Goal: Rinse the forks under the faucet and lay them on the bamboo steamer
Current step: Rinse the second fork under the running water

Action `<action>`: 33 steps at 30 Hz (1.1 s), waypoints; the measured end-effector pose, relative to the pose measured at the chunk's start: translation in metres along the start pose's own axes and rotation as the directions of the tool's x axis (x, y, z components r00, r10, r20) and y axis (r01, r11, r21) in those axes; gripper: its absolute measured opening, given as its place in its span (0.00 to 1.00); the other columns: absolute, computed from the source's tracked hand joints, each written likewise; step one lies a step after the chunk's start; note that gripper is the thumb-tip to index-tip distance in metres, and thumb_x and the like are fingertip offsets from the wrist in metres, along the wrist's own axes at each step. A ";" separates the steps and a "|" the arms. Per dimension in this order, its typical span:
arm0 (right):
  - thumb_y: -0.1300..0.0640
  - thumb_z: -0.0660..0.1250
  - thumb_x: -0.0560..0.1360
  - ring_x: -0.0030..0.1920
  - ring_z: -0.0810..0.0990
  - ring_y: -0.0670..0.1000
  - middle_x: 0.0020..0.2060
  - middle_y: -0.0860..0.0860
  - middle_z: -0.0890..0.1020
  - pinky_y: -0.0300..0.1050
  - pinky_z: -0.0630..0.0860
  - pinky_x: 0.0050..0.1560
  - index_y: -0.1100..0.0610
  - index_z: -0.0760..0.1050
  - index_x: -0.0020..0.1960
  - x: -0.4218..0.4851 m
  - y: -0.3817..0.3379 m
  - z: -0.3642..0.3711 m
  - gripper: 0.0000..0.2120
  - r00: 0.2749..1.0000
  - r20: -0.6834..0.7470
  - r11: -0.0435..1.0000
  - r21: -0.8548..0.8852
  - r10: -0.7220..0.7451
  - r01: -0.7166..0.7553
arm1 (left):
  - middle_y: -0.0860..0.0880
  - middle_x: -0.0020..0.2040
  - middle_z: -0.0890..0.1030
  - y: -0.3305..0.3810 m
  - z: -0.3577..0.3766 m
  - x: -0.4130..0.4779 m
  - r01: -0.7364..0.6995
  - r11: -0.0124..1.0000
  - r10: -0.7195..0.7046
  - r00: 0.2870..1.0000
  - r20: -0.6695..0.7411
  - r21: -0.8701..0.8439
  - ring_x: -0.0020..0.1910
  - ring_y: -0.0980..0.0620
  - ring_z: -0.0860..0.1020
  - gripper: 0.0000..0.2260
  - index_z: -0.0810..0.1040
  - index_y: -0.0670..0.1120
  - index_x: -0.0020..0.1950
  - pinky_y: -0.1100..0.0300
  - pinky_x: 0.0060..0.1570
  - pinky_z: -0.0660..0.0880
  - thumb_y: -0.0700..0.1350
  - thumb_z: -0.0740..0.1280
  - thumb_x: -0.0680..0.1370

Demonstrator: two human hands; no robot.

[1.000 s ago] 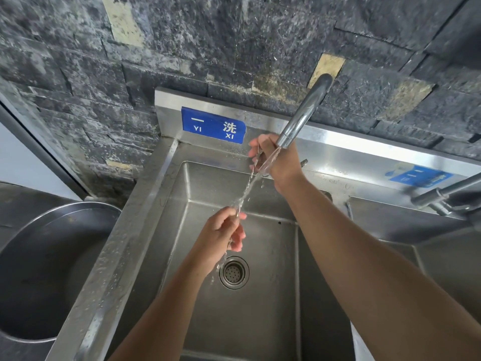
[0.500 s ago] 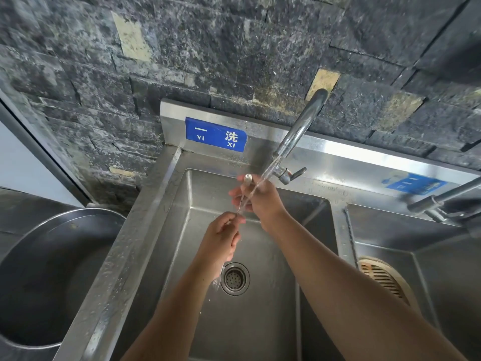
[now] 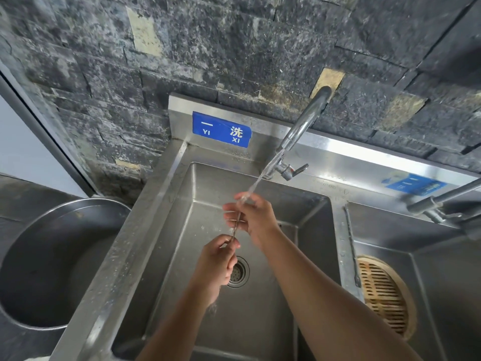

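A thin metal fork (image 3: pixel 235 226) is held upright over the steel sink basin (image 3: pixel 263 321), under water running from the faucet (image 3: pixel 303 126). My left hand (image 3: pixel 217 259) pinches its lower end above the drain. My right hand (image 3: pixel 251 214) grips the upper part, fingers curled round it, with the water landing on those fingers. The fork's top is hidden in the hand and the splash. The bamboo steamer (image 3: pixel 382 293) lies in the right basin. Another fork (image 3: pixel 352 243) rests along the divider between the basins.
The faucet's lever (image 3: pixel 299 169) sticks out at its base. A second tap (image 3: pixel 442 201) reaches in from the right. A large round metal pot (image 3: pixel 52 259) stands left of the sink. A dark stone wall rises behind.
My right hand came down from the faucet base to the fork and now slides along it under the stream. The view has tilted, bringing the steamer into sight.
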State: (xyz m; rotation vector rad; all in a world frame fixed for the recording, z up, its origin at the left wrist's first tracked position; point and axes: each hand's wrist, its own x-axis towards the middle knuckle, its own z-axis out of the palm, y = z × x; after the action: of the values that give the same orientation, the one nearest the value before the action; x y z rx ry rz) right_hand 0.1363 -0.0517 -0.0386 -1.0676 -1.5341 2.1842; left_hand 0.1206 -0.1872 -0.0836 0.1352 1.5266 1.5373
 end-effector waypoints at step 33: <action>0.70 0.66 0.77 0.27 0.80 0.49 0.32 0.56 0.81 0.42 0.82 0.32 0.62 0.77 0.46 -0.016 -0.074 -0.268 0.05 0.892 -0.417 0.949 -0.312 -0.177 0.043 | 0.44 0.42 0.79 -0.033 0.207 0.005 -0.035 0.983 0.010 0.990 0.140 0.181 0.31 0.51 0.79 0.06 0.78 0.45 0.46 0.60 0.26 0.74 0.35 0.64 0.78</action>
State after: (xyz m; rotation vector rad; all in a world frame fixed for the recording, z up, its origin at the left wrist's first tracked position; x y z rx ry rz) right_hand 0.3197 0.1554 -0.0114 -1.4076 -1.6772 1.5206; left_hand 0.2695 -0.0401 -0.0677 0.3592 1.5579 1.3731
